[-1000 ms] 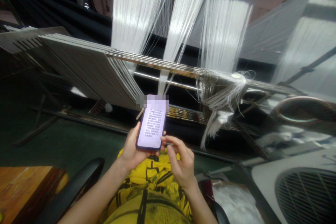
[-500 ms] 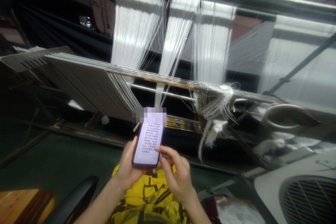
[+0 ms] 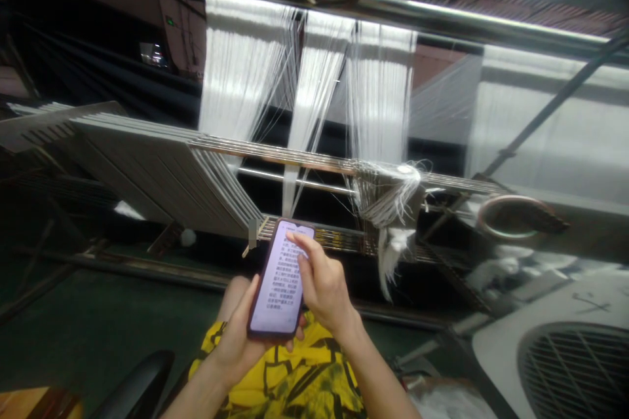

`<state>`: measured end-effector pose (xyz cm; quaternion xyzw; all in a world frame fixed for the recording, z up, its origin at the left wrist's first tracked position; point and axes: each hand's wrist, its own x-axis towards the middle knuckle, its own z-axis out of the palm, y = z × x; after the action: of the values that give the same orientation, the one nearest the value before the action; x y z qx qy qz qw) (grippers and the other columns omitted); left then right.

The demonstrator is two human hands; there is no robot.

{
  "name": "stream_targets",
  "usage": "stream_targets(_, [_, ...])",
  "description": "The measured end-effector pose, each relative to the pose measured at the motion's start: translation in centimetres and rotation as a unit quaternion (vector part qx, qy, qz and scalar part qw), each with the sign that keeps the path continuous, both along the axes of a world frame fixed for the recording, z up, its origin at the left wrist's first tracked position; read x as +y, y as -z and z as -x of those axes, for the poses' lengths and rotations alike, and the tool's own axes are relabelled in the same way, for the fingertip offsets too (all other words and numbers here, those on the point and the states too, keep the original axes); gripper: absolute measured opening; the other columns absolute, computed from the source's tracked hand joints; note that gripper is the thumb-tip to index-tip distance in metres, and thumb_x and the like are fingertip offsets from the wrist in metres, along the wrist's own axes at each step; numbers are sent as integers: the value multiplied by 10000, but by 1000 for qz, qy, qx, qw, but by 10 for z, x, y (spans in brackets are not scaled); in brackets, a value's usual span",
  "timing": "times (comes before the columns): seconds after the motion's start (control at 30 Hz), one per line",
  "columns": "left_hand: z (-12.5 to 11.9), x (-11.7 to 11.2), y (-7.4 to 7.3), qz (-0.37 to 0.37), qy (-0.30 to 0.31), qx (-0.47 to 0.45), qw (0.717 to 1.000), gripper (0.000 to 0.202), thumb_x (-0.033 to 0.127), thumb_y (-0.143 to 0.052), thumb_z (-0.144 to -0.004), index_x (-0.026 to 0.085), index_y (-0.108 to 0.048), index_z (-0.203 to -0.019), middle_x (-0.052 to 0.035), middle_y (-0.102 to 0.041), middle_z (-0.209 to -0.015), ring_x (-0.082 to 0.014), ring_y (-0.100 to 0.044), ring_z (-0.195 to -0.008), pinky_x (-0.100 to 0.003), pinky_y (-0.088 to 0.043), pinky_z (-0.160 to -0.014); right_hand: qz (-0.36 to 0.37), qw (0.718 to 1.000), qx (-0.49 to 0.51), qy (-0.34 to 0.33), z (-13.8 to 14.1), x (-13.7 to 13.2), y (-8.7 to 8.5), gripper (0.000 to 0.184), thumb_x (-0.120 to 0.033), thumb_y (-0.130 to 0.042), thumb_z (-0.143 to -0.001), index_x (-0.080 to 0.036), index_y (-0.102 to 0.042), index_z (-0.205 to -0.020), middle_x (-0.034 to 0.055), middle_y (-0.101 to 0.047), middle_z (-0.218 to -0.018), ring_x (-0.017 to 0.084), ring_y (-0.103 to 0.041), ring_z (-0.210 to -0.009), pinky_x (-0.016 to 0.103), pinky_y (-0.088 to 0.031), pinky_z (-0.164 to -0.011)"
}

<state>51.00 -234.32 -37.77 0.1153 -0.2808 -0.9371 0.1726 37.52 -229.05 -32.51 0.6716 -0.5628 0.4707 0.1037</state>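
A smartphone (image 3: 276,291) in a dark case lies tilted in my left hand (image 3: 240,339), above my lap. My left fingers wrap beneath it, their tips showing at its lower right edge. Dark lines of text fill the lit lilac screen. Over the screen's upper part reaches my right hand (image 3: 324,285), holding nothing. Its index finger points at the top lines, either touching the glass or just above it; the thumb is apart and the other fingers are bent. Beyond the phone, white threads (image 3: 233,72) hang in bands from a metal bar.
Stacked grey heddle frames (image 3: 147,173) slant at the left. A knotted thread bundle (image 3: 396,209) hangs over the rods right of centre. A round metal ring (image 3: 514,216) lies farther right. At lower right stands a white machine housing with a grille (image 3: 574,366); a black armrest (image 3: 140,383) is at lower left.
My right hand has moved up from the phone's lower right edge to the top of its screen. The text on the screen has shifted. The camera view has turned slightly.
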Motion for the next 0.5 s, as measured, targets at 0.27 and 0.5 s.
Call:
stream_targets(0.27, [0, 3, -1, 8, -11, -23, 1000, 561, 527, -324, -852, 84, -645, -975, -168, -682, -792, -292, -635, -707, -357, -445, -571, -8, 998, 65, 20, -1, -14, -5, 390, -115, -359, -890, -147, -421, -1274, 97, -612, -1159, 185, -650, -900, 271, -526, -765])
stream_targets(0.5, [-4, -4, 0, 28, 12, -15, 999, 663, 563, -267, -849, 29, -622, -1017, -223, -670, -855, -309, -633, -727, -349, -432, -585, 71, 994, -77, 37, 0, 3, -6, 343, -110, -431, -872, -205, -486, -1197, 63, -631, -1100, 123, -621, -687, 250, -517, -657])
